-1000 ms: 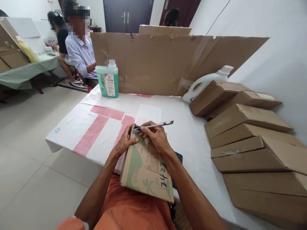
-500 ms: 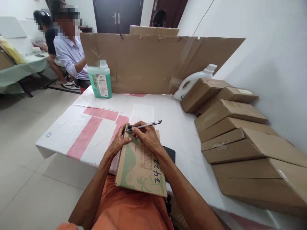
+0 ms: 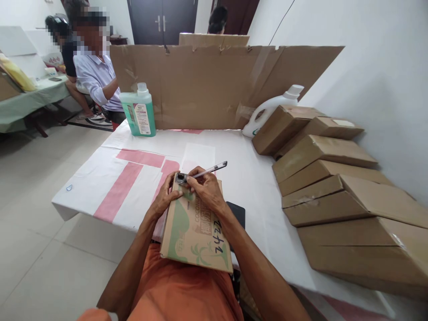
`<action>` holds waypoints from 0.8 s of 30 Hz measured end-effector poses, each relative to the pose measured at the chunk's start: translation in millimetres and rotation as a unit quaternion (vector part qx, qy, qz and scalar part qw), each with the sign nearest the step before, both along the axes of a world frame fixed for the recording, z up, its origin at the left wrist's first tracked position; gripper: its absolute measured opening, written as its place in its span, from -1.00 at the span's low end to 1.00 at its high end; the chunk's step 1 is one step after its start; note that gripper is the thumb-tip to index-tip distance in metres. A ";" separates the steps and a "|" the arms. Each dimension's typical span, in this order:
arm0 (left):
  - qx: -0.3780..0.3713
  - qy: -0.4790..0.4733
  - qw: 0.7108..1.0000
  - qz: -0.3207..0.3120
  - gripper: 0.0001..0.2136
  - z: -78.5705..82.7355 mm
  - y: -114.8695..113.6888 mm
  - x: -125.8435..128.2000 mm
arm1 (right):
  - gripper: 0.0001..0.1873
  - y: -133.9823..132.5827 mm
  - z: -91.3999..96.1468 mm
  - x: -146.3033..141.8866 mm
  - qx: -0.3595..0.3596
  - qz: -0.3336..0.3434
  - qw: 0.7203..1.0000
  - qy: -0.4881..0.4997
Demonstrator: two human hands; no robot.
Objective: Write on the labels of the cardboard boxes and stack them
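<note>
A flat cardboard box (image 3: 190, 227) with green palm print and the handwritten number 2422 leans between my lap and the table edge. My left hand (image 3: 166, 195) grips its upper left edge, thumb on the front face. Between the fingers of my right hand (image 3: 205, 187) is a pen (image 3: 214, 168), its capped-looking end pointing up and right. The pen's lower end meets a dark hole (image 3: 181, 177) near the box's top left corner, edged with shiny, tape-like material. My right fingers hide the exact pen tip.
Several brown cardboard boxes (image 3: 334, 191) line the table's right side, beside a white jug (image 3: 267, 113). A green liquid bottle (image 3: 140, 113) stands back left before a cardboard screen (image 3: 200, 89). A dark flat object (image 3: 236, 214) lies right of the box. People sit beyond.
The pen and my right fingers have shifted slightly right, uncovering more of the dark hole. My left hand keeps its hold on the box.
</note>
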State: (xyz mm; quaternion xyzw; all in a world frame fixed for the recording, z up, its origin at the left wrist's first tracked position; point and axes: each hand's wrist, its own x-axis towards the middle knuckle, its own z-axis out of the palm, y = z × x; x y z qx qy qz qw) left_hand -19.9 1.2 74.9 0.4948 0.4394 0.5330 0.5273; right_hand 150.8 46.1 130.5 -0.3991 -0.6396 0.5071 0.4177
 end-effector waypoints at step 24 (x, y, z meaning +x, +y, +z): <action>-0.030 -0.033 0.999 0.011 -0.25 -5.2 1.9 -2.9 | -0.88 66.4 -47.9 99.0 -0.148 -0.181 0.870 -0.434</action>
